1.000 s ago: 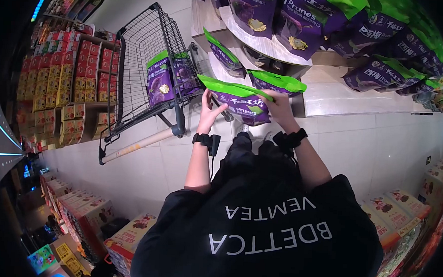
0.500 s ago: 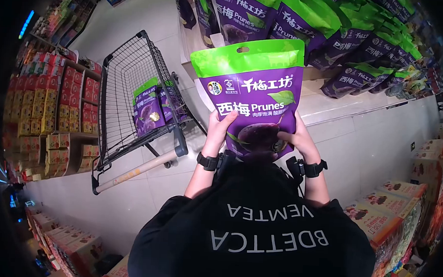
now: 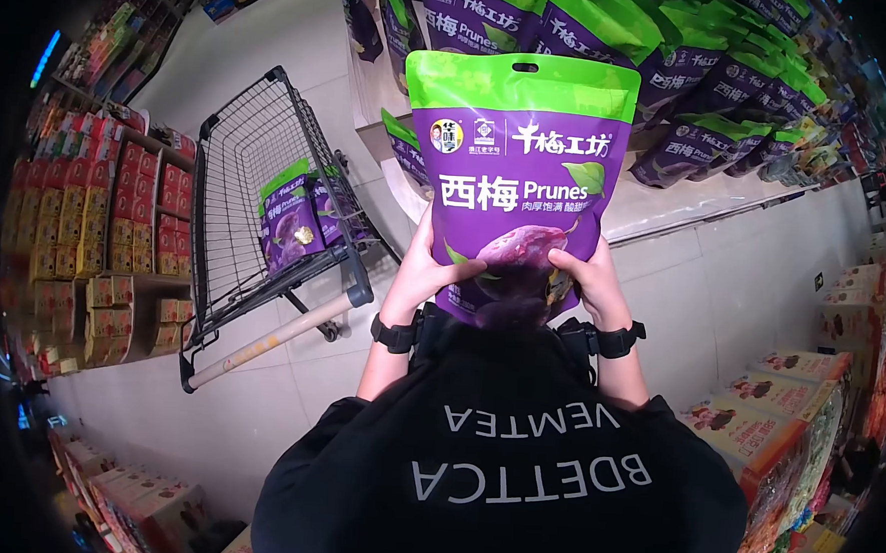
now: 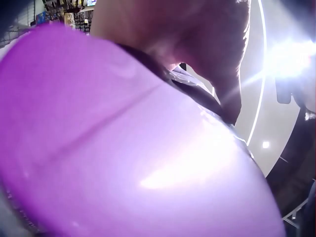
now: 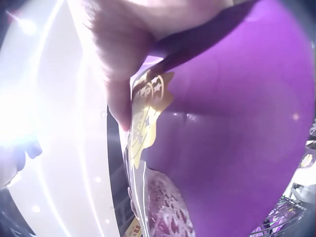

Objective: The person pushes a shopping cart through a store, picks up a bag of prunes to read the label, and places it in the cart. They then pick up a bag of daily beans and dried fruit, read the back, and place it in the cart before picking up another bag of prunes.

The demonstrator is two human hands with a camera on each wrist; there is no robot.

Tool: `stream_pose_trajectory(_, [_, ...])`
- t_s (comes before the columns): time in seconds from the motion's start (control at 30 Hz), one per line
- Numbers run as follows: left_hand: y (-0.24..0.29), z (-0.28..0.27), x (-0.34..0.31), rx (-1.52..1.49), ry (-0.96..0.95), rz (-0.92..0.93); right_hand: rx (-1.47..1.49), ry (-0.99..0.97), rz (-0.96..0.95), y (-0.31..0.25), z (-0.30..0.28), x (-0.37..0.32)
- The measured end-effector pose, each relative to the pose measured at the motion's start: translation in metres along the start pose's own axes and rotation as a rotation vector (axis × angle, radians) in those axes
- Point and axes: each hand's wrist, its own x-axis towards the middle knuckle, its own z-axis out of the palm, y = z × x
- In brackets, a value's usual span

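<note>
A purple pouch of prunes (image 3: 517,200) with a green top band is held up before the chest, its printed front facing the head camera. My left hand (image 3: 421,275) grips its lower left side, thumb across the front. On the lower right side, my right hand (image 3: 603,285) grips it the same way. Both sets of fingers are mostly hidden behind the pouch. Its glossy purple side (image 4: 123,148) fills much of the left wrist view, below the left hand. In the right wrist view, the right thumb (image 5: 121,98) lies beside a gold print on the pouch.
A wire shopping cart (image 3: 274,338) at the left carries prune pouches (image 3: 290,223). Ahead, a pale display stand (image 3: 657,216) bears many more pouches (image 3: 690,154). Shelves of red and yellow boxes (image 3: 136,205) stand far left, and stacked cartons (image 3: 756,423) are at the right.
The pouch has gone from tipped away to facing the head camera, and risen closer. My hands now hold it by its lower sides. In the last half second it shifted slightly right and up.
</note>
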Motion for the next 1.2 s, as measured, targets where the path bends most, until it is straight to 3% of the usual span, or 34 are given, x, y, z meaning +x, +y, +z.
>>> stream_pose_trajectory(0.5, [-0.001,0.005,-0.005,0.101,0.041,0.037,0.064,-0.059,0.025,-0.001,-0.003,-0.001])
stream_pose_trajectory(0.57, [-0.003,0.012,-0.006,0.009,0.171,0.105,0.008,-0.024,-0.036,-0.002,-0.001,-0.001])
stream_pose_trajectory(0.6, [0.006,0.017,-0.006,0.080,0.232,0.155,0.009,-0.027,-0.039,-0.005,0.002,-0.001])
stream_pose_trajectory(0.67, [0.015,0.023,-0.016,0.574,0.463,0.155,-0.313,0.145,-0.132,-0.015,0.015,-0.004])
stream_pose_trajectory(0.7, [0.020,0.031,-0.019,0.584,0.408,0.189,-0.366,0.207,-0.200,-0.017,0.023,-0.007])
stream_pose_trajectory(0.8, [0.040,0.060,-0.028,0.423,0.042,0.219,-0.478,0.191,-0.195,-0.013,0.041,-0.016])
stream_pose_trajectory(0.87, [0.015,0.058,-0.029,0.124,0.071,0.226,-0.737,0.007,-0.533,-0.027,0.050,-0.021])
stream_pose_trajectory(0.93, [0.009,0.043,-0.028,-0.181,0.157,0.044,-0.848,-0.157,-0.610,-0.040,0.049,-0.025])
stream_pose_trajectory(1.03, [-0.009,0.016,-0.028,-0.456,0.136,-0.047,-0.981,-0.339,-0.590,-0.050,0.035,-0.023])
stream_pose_trajectory(1.07, [-0.014,0.013,-0.029,-0.559,0.140,-0.058,-0.980,-0.340,-0.590,-0.050,0.032,-0.020])
stream_pose_trajectory(1.13, [-0.035,0.002,-0.036,-0.667,0.130,-0.087,-0.916,-0.005,-0.769,-0.048,0.024,-0.014])
stream_pose_trajectory(1.2, [-0.045,-0.006,-0.039,-0.745,0.073,-0.095,-0.896,0.057,-0.691,-0.052,0.021,-0.011])
